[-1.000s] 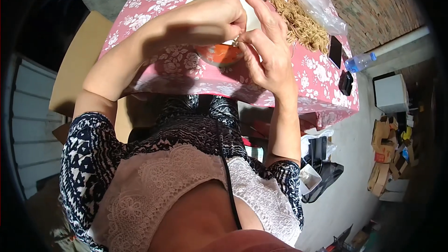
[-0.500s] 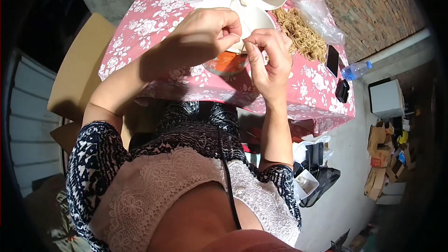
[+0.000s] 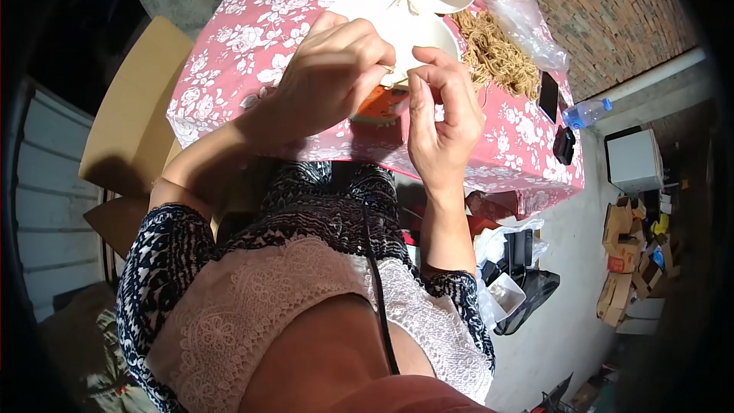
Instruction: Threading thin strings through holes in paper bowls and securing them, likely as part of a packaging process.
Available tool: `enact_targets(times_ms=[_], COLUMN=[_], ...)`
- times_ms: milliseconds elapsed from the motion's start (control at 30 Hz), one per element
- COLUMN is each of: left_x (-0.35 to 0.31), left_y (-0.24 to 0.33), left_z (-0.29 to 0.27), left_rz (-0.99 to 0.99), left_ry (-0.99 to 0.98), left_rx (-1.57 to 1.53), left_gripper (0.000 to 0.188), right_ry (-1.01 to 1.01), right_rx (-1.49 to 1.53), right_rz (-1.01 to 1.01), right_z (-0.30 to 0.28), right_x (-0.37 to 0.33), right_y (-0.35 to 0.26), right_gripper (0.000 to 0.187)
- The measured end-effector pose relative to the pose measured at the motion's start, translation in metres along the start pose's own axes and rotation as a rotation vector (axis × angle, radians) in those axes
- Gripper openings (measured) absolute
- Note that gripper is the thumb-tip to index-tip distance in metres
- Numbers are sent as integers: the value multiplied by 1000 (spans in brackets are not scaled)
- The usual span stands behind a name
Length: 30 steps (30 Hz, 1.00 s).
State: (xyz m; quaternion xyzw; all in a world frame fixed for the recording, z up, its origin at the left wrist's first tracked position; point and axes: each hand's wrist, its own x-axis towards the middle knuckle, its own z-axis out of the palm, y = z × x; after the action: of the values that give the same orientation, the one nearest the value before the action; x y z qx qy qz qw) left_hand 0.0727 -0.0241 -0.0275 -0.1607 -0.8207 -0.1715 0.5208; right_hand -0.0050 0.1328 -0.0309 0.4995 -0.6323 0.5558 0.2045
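Tub: a round paper tub, white inside and orange-red outside (image 3: 381,104), is set near the table's front edge, partly hidden by the hands.
Cord: a thin tan cord (image 3: 389,69) is seen at the tub's near rim.
Left hand (image 3: 340,61): the cord is pinched between thumb and forefinger.
Right hand (image 3: 446,107): fingers are curled beside the rim; whether a strand is gripped cannot be told.
Yarn: a tangled tan heap (image 3: 501,60) is laid right of the tub.
Tablecloth: pink cloth printed with white flowers (image 3: 229,61) is spread beneath.
Bottle: a clear plastic bottle with a blue cap (image 3: 587,113) is seen beyond a black phone (image 3: 548,96).
Cardboard: brown boxes (image 3: 623,239) are piled on the floor, their printing too small to be read.
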Motion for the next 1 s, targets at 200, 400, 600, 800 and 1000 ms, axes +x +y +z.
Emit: enact_targets(times_ms=[200, 400, 600, 800, 1000], left_x=[-3, 1, -4, -16, -19], left_y=[2, 13, 5, 14, 22], left_z=[1, -11, -16, -3, 4], left_rz=[-87, -636, -318, -196, -275], left_ry=[31, -110, -65, 54, 164], left_rx=[-73, -418, -92, 46, 101], left_gripper=[20, 7, 8, 15, 20], right_ry=[-91, -169, -148, -128, -70], right_rx=[96, 128, 35, 0, 92], right_rz=[93, 112, 37, 66, 198], right_z=[-1, 0, 2, 7, 13], right_x=[-4, -2, -1, -3, -4], right_y=[-5, -5, -3, -6, -9], right_gripper=[5, 5, 6, 7, 3])
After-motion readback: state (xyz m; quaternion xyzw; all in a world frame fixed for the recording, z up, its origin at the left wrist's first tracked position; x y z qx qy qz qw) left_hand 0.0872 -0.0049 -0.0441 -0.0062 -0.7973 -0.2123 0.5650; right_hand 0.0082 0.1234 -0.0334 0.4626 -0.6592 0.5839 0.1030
